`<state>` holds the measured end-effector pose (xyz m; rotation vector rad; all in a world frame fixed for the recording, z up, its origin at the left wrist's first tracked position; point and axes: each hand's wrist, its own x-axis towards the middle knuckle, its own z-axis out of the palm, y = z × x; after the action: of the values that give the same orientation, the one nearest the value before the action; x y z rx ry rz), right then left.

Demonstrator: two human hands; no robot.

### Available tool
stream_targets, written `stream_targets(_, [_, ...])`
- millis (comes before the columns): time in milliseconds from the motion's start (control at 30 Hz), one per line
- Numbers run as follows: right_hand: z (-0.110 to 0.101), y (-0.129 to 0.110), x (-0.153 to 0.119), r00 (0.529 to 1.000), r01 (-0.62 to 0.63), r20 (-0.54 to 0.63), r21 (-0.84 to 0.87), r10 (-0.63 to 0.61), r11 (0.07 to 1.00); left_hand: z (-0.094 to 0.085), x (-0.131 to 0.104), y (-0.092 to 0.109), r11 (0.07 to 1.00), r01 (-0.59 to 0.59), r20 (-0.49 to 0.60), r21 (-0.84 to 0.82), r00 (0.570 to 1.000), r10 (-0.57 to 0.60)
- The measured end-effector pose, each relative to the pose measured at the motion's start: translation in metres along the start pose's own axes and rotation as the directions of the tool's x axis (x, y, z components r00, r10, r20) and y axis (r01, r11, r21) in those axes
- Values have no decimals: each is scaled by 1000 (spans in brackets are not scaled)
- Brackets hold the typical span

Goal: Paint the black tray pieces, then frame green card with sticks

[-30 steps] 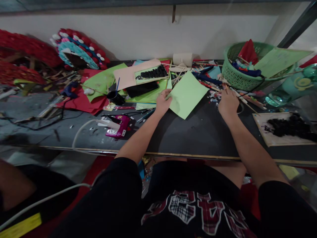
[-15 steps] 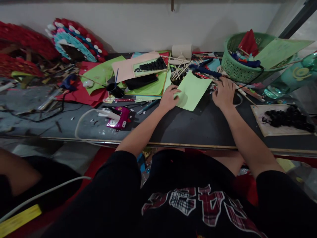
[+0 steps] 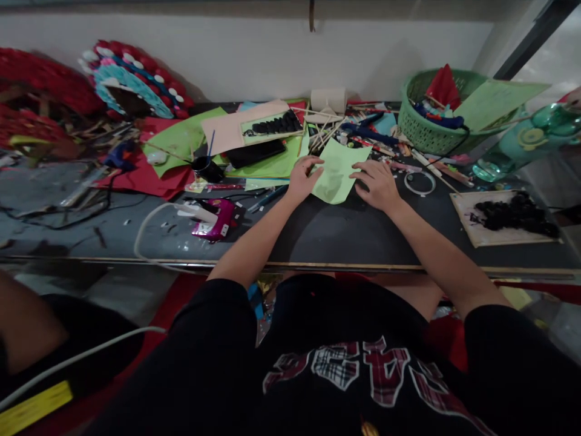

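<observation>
A light green sheet of paper (image 3: pixel 336 172), slightly curled, lies between my two hands near the middle of the bench. Along its left edge, the fingers and thumb of my left hand (image 3: pixel 305 180) grip it. The curved fingers of my right hand (image 3: pixel 376 185) are at the sheet's right edge and pinch it there; the exact contact is hard to see. Behind the sheet are thin wooden sticks (image 3: pixel 324 130) and dark blue-handled pliers (image 3: pixel 370 130).
A green basket (image 3: pixel 422 130) and a teal bottle (image 3: pixel 508 148) stand at the right, behind a board with black pieces (image 3: pixel 472 227). A roll of tape (image 3: pixel 419 183) lies nearby. Leftward are a black cup (image 3: pixel 207 169), a purple power strip (image 3: pixel 220 219) and a red-and-blue decorated arch (image 3: pixel 136 75).
My right hand has moved left from beside the pliers to the paper's right edge. The sheet has shifted and curled slightly, with my left hand still on it.
</observation>
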<state>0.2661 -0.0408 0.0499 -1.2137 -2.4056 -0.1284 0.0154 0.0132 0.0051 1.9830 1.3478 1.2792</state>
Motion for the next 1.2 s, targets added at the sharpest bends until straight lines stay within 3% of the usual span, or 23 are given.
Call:
stream_targets(167, [-2, 8, -5, 999, 36, 37, 10, -36, 999, -9, -11, 22, 965, -189, -63, 182, 977, 203])
stream_targets(300, [-2, 1, -3, 1000, 16, -18, -48, -17, 999, -11, -26, 51, 915, -323, 148, 240, 944, 295])
stream_targets(400, [-3, -5, -3, 997, 60, -36, -66, -63, 996, -2, -35, 67, 918, -333, 289, 216, 920, 265])
stream_targets(500, [-4, -9, -4, 996, 70, -45, -64, -73, 996, 5, -39, 73, 917, -341, 359, 207, 898, 253])
stream_targets(867, [-2, -15, -7, 995, 41, -85, -43, -44, 998, 1, -39, 65, 873, -403, 179, 275, 914, 365])
stream_targets(1067, [-6, -18, -7, 996, -7, -85, -50, 3, 999, 6, -44, 66, 877, -409, 203, 252, 908, 366])
stream_targets(1200, [-11, -12, -7, 993, -95, -82, -81, 88, 992, 5, -48, 68, 856, -431, 156, 285, 902, 402])
